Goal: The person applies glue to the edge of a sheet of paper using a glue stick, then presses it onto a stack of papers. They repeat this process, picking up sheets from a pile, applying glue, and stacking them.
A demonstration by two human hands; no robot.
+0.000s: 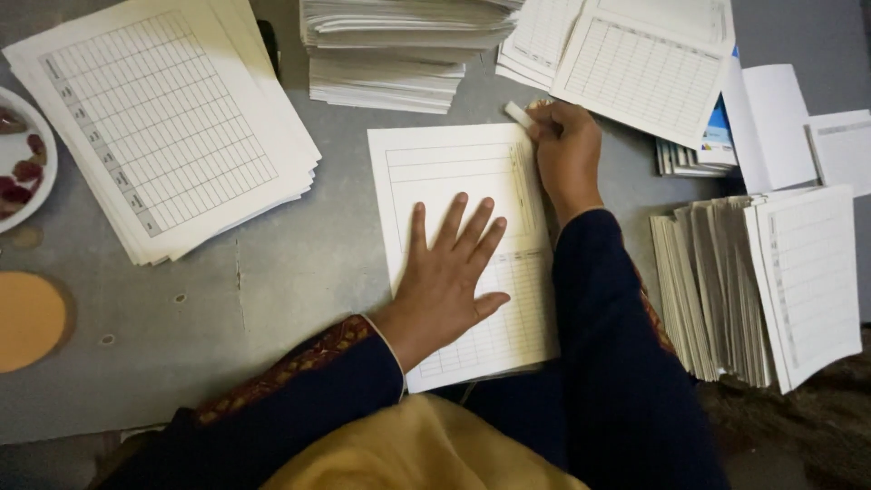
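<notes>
Sheet lies centre counter, my left hand flat on it, fingers spread; right hand pinches white stick at far right corner. Risk: paper skews, crease wanders.

Folded white sheet lay flat on grey desk, printed ruled grid facing up, long side running away from person, fold along right edge. Left hand pressed flat on it, fingers spread. Right hand gripped small white block, resting on sheet's top right corner at fold.
</notes>
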